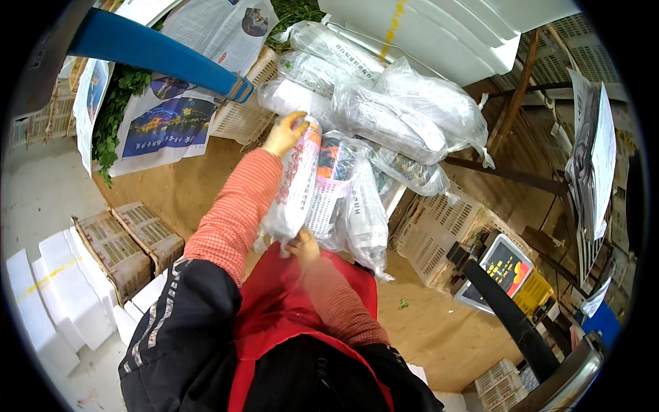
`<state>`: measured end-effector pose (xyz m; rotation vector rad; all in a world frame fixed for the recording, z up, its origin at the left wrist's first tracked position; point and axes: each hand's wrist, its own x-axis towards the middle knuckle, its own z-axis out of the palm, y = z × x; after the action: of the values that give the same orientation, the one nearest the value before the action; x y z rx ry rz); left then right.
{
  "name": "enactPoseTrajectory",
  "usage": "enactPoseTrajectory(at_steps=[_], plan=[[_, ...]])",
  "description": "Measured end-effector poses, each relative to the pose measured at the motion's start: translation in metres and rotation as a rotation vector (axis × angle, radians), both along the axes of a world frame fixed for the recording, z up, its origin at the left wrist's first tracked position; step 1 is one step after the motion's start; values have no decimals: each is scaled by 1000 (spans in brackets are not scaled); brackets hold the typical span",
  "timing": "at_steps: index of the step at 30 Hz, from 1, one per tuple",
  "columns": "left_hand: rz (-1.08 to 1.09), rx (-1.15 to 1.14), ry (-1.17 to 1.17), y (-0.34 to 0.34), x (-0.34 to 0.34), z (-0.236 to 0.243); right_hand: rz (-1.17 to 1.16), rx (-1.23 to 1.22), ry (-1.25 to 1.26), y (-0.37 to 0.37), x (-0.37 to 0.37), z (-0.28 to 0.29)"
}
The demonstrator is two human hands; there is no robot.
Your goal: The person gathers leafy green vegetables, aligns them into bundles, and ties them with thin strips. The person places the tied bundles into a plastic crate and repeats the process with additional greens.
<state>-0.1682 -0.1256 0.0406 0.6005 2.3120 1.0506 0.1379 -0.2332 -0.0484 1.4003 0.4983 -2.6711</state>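
Note:
In front of me a newspaper-wrapped bundle [296, 180] in clear plastic lies lengthwise, pointing away from my body. My left hand [287, 134] curls its fingers over the far end of it. At the near end my right hand [303, 247] has its fingers bent against the plastic; part of that grip is hidden and slightly blurred. Just to the right lie a bundle with pink and orange print [332, 180] and a whitish bagged bundle [365, 218]. Beyond them several more plastic-bagged bundles [388, 118] are heaped on one another. What the wrappings contain cannot be made out.
Newspaper [165, 130] and green leaves [127, 93] lie at the far left, under a blue bar [151, 51]. White foam boxes [65, 288] and beige plastic crates [141, 237] stand at the left. A crate [439, 230] and a scale-like device [500, 271] sit at the right.

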Motion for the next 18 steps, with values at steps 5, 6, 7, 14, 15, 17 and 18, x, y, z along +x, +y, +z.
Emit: enactPoseTrajectory(at_steps=[5, 6, 7, 14, 15, 17, 18], plan=[[-97, 220, 284, -25, 27, -54, 409, 285, -55, 78, -5, 34], [-131, 115, 250, -27, 28, -44, 484, 387, -103, 91, 1, 39], [-163, 9, 217, -23, 31, -27, 521, 565, -151, 99, 19, 30], [-1043, 156, 295, 27, 79, 179, 234, 885, -445, 163, 89, 7], [-1102, 112, 62, 29, 94, 220, 199, 831, -472, 164, 88, 18], [-1135, 294, 113, 11, 123, 269, 197, 839, -391, 172, 74, 38], [-1162, 371, 124, 2, 137, 291, 160, 886, -342, 170, 70, 57]])
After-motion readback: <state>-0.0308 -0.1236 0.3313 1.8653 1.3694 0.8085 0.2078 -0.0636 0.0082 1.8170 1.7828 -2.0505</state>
